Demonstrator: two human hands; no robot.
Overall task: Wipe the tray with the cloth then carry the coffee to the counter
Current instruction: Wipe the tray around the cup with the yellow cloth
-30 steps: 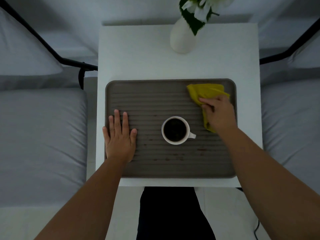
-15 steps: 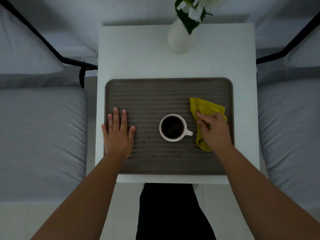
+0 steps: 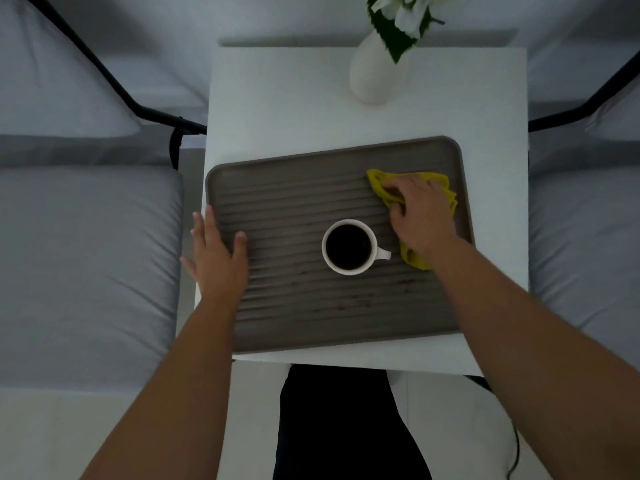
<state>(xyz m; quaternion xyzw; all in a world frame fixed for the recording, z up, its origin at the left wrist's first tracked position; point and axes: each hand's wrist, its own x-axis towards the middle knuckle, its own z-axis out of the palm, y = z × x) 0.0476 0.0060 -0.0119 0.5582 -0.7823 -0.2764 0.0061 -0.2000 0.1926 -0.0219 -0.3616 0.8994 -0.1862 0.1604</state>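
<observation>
I am pressing the cloth (image 3: 414, 263) under my closed right hand (image 3: 420, 216), left hand (image 3: 216, 258) lying open, risking bumping the full coffee cup (image 3: 349, 247).

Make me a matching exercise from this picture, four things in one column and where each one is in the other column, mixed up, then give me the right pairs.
1. coffee cup
2. yellow cloth
3. white vase
4. left hand

A. far end of the table
B. on the tray's left edge
C. middle of the tray
D. under the right hand

Pairs: 1-C, 2-D, 3-A, 4-B
</observation>
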